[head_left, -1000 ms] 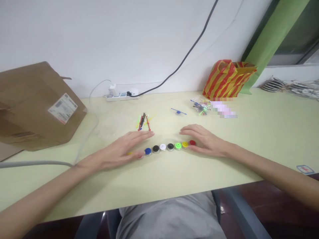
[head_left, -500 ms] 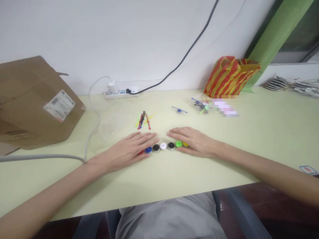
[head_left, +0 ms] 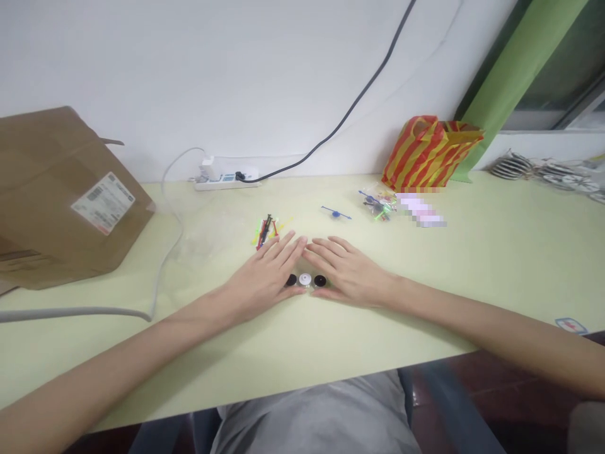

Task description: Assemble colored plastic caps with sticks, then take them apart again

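My left hand (head_left: 265, 274) lies over the left end of a row of small round knobs with clear bases, its fingers stretched out. From the other side my right hand (head_left: 352, 271) covers the row's right end, also with straight fingers. The two hands' fingertips meet or nearly meet, forming a peak behind the row. Between them show a white knob (head_left: 305, 279), a black knob (head_left: 320, 281) right of it and another black knob (head_left: 292, 280) partly under my left hand. The coloured knobs at both ends are hidden. Behind my left fingers lies a bunch of coloured plastic arrow pointers (head_left: 265, 230).
A blue spinner (head_left: 335, 214) and a clear bag of spinner parts (head_left: 378, 203) lie farther back. A cardboard box (head_left: 70, 195) stands left, beside a grey cable (head_left: 75, 314). Along the wall are a power strip (head_left: 227, 181) and a striped bag (head_left: 425, 154).
Both hands have slid inward along the row until their fingertips come together. The blue, red, green and yellow knobs, seen before, are now covered. The view has shifted slightly.
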The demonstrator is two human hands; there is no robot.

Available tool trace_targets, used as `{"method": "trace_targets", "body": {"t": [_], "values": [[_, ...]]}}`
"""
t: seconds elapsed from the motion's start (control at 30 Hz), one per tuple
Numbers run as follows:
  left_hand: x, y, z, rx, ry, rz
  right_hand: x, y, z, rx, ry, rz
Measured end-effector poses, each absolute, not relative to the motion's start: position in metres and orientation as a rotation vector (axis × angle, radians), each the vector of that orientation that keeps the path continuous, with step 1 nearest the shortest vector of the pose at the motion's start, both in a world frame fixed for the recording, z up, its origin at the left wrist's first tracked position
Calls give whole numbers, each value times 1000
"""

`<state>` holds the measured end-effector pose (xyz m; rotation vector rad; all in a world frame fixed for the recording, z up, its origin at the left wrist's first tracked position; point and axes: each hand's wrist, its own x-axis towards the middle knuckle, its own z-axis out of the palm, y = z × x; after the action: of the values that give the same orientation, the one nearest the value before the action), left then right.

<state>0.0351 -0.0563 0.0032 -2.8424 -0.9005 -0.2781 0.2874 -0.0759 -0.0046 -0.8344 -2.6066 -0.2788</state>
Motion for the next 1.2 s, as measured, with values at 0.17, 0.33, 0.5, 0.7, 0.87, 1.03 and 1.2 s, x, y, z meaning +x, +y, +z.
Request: {"method": "trace_targets", "body": {"t": [0.17,0.33,0.5,0.7,0.87,1.03,1.2], "values": [[28,-54,9,-2917,-914,-318,286,-71,0,-731,-2624,-198],[21,-58,18,-2990,-917,-437,285,-70,-1,-624,-2598,-128],[22,-61,20,-3030,-839,-460,284,-72,-8,-584,-2571,-95],[24,-68,27,-2991,-846,-470,293,-69,3,-642,-2475,-100],[20,-64,31,-2907,-810,-586,328,-35,14,-1046,-2149,-55],[16,-52,26,-2874,-810,-662,350,17,-5,-1438,-2094,48],[19,-49,23,-2854,-893,-761,330,51,-11,-1577,-2036,130]]}}
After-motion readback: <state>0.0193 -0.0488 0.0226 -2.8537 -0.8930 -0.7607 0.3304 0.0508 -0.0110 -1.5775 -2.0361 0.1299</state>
